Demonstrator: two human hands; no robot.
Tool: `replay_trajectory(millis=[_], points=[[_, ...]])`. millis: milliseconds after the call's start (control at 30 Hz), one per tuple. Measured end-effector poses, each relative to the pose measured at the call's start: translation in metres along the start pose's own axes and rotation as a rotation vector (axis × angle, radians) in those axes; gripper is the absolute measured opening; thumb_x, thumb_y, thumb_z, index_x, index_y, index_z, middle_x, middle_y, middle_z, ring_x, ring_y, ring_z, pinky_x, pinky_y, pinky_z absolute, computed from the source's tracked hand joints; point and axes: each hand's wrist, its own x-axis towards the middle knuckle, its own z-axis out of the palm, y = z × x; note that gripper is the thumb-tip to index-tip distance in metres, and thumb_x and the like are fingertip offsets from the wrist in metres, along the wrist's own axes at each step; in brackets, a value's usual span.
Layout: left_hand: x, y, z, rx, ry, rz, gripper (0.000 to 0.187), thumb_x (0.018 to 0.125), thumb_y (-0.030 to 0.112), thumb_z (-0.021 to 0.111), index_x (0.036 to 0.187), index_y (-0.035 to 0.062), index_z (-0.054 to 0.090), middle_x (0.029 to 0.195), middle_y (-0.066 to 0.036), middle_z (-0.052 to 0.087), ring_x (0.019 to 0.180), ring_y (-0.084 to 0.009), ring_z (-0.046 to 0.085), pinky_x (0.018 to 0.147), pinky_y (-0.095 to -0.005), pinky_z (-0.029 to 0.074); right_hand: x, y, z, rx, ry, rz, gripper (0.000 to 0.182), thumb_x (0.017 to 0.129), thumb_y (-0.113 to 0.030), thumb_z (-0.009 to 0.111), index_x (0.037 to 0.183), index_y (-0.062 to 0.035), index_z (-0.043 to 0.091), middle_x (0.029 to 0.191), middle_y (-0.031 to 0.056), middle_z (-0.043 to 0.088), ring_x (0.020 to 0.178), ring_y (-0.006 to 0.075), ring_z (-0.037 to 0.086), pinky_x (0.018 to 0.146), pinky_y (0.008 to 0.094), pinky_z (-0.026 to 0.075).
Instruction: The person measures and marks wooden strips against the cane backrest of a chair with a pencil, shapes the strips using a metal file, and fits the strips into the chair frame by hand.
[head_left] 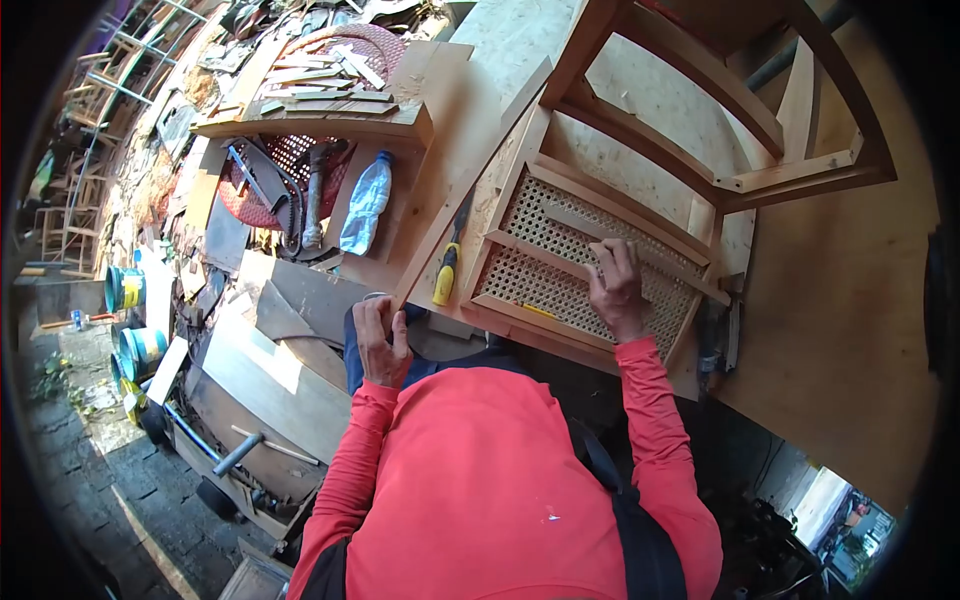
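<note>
A wooden chair frame [700,110] lies on the workbench, its woven cane panel [560,255] facing up. My right hand [616,285] rests flat on the cane panel, fingers pressing a thin wooden strip [575,225] against the weave. My left hand [380,340] is at the bench's near edge, closed around the lower end of a long wooden slat [470,180] that runs diagonally up along the panel's left side. A yellow-handled chisel [448,268] lies on the bench between the slat and the panel.
A plastic water bottle [366,203] lies left of the slat. Behind it a red basket [300,165] holds tools, with wood offcuts [320,85] stacked on a board. Planks, scrap and blue buckets [135,345] crowd the ground at left. A dark tool [715,340] lies right of the panel.
</note>
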Motion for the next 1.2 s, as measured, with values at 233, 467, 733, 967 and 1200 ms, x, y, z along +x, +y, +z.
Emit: replay_trajectory(millis=[233,467,733,967,1200], points=[[-0.001,-0.001,0.003,-0.009,-0.043,0.001,0.021,0.103,0.007,0.066,0.122,-0.0005,0.062,0.115,-0.019,0.059,0.109,-0.0385,0.06,0.099,-0.0452,0.05,-0.017,-0.008,0.037,0.006,-0.093,-0.037,0.034,0.084,-0.007,0.077,0.118,-0.0062,0.069,0.111,0.011,0.062,0.108,0.0334,0.061,0.094,0.046,0.051],[0.002,0.004,0.012,-0.015,-0.072,0.017,0.022,0.102,0.006,0.067,0.123,-0.0003,0.062,0.115,-0.02,0.06,0.108,-0.0392,0.06,0.098,-0.0453,0.05,-0.054,0.025,0.009,-0.119,-0.049,0.086,0.04,0.083,-0.002,0.075,0.122,-0.0048,0.069,0.111,0.0105,0.062,0.107,0.0337,0.06,0.092,0.0471,0.05],[0.002,0.009,0.012,-0.017,-0.142,0.087,0.023,0.101,0.006,0.068,0.123,0.0003,0.063,0.115,-0.02,0.059,0.107,-0.0389,0.062,0.096,-0.0449,0.051,-0.034,-0.026,-0.002,0.546,-0.029,0.501,0.047,0.093,-0.001,0.078,0.138,0.0,0.064,0.118,0.0124,0.064,0.096,0.0213,0.067,0.085,0.0364,0.055],[-0.003,0.022,-0.006,-0.13,-0.321,0.095,0.029,0.097,0.002,0.072,0.124,0.002,0.064,0.118,-0.02,0.06,0.106,-0.0391,0.064,0.092,-0.0439,0.054,-0.001,-0.043,0.008,1.85,-0.021,0.673,0.049,0.11,-0.008,0.061,0.157,0.0005,0.05,0.142,0.0205,0.067,0.098,0.0166,0.069,0.087,0.0329,0.06],[-0.003,0.013,-0.015,-0.113,-0.305,0.118,0.035,0.095,0.001,0.073,0.129,0.0012,0.063,0.121,-0.019,0.06,0.107,-0.0374,0.066,0.092,-0.0429,0.055,-0.01,-0.038,0.014,1.935,-0.03,0.636,0.037,0.112,-0.01,0.06,0.148,-0.003,0.061,0.137,0.0206,0.07,0.095,0.0168,0.07,0.087,0.0329,0.061]])
